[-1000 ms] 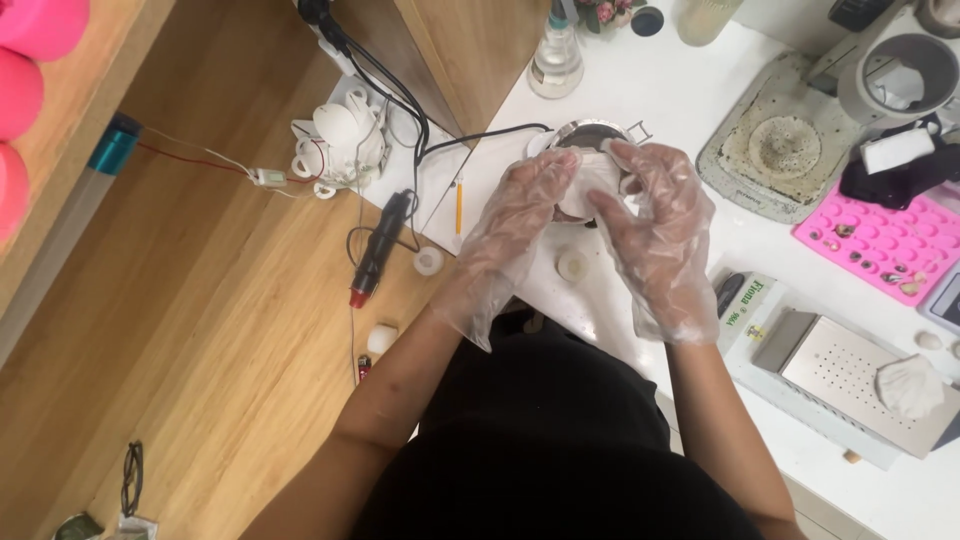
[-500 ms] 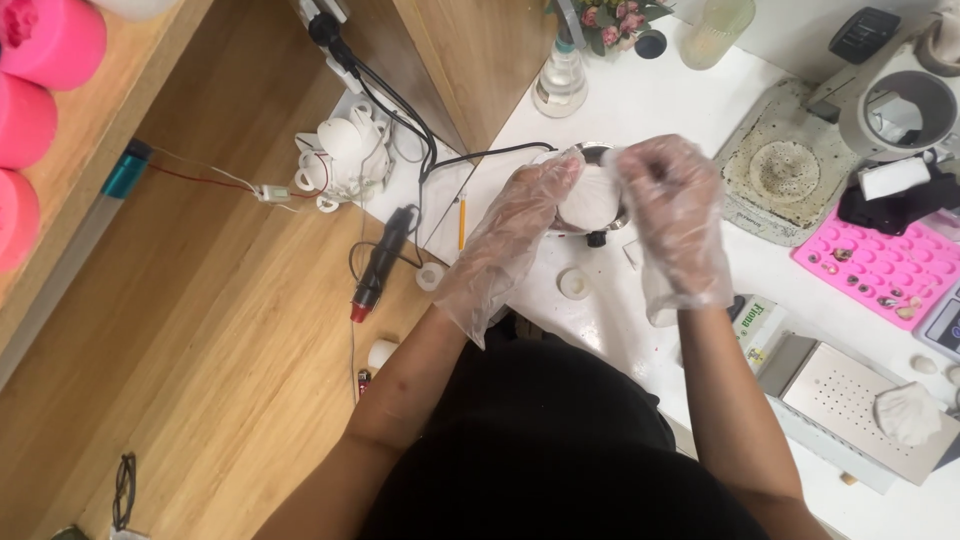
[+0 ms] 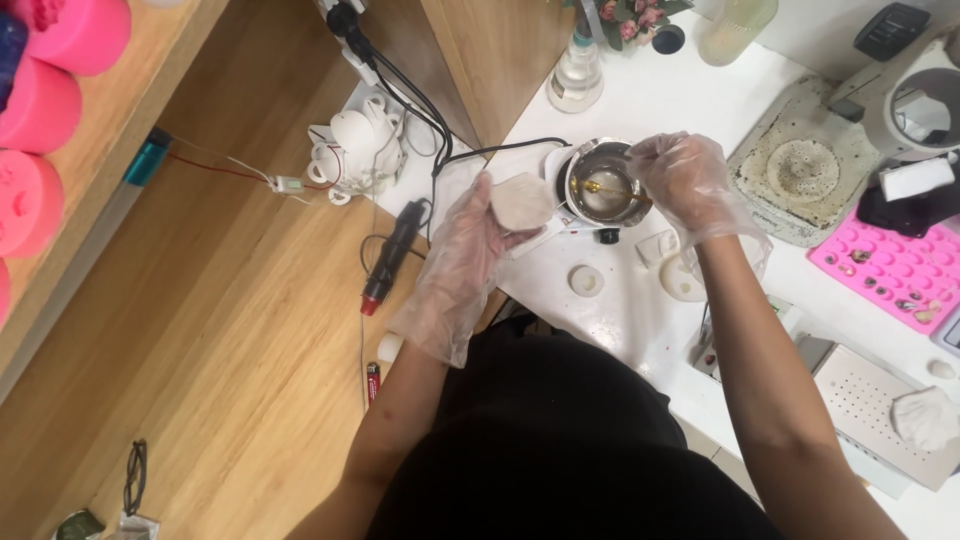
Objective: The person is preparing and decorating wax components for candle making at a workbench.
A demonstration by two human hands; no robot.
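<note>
Honestly, the risk I see is that small metal pot [image 3: 605,190] tipping or slopping, since it sits on a little black-footed base near the edge of the white table [image 3: 640,310] and the right hand [image 3: 685,185] is working right at its rim. A nudge could send the liquid inside over the pale round casts [image 3: 585,280] lying just below it, or toward the black cable [image 3: 480,155] running to the pot. Other worry: the pale shell-shaped piece [image 3: 522,200] hangs out past the table edge over the wooden floor [image 3: 250,330], so a slip in those loose plastic gloves would drop it. The left hand [image 3: 465,250] is half curled, fingers cupped under and behind the shell piece with the thumb against it, a light hold, not a clamp. The right hand is pinched mostly closed at the pot's rim; it looks to be on a thin gold tool [image 3: 600,187] lying in the pot, but I can't tell for sure.
</note>
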